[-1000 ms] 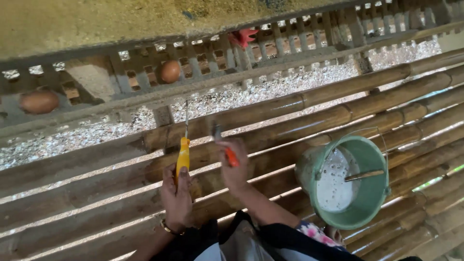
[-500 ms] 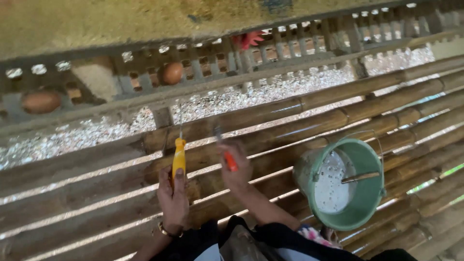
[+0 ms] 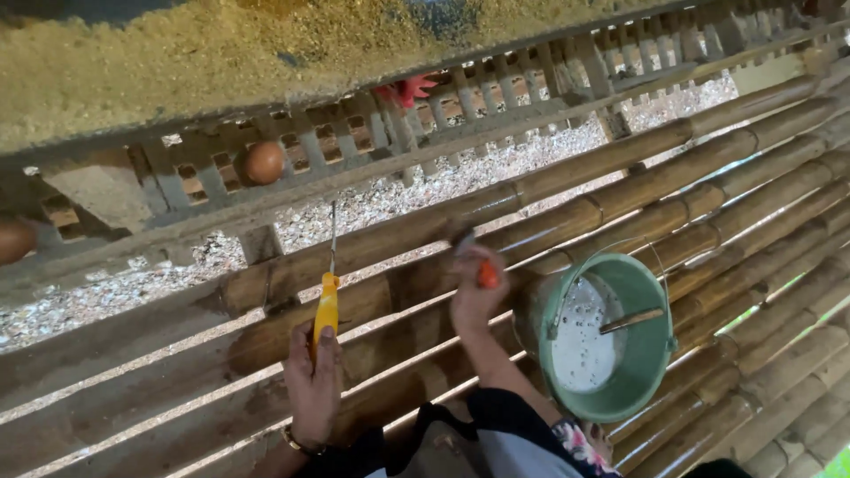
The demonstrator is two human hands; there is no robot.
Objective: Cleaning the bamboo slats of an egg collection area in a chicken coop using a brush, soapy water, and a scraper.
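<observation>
My left hand [image 3: 314, 385] grips the yellow handle of a screwdriver [image 3: 328, 301], whose thin metal shaft points up toward the slatted rack. Over to the right, my right hand [image 3: 474, 296] is closed on a tool with an orange-red handle [image 3: 488, 274]; its dark tip touches a bamboo pole [image 3: 567, 181]. Both hands rest over the bamboo-pole floor. A green bucket [image 3: 651, 376] with white liquid and a stick in it hangs just right of my right hand.
A slatted grey rack [image 3: 372, 142] runs across the top, with a brown egg [image 3: 264, 162] in it and another egg [image 3: 13, 241] at the left edge. A red object [image 3: 407, 88] sits farther along. Yellowish feed [image 3: 221, 53] fills the trough above. Gaps show between the poles.
The view has shifted a little, so the hands and bucket sit slightly right in the picture. Both hands keep their tools against the bamboo with only small movement.
</observation>
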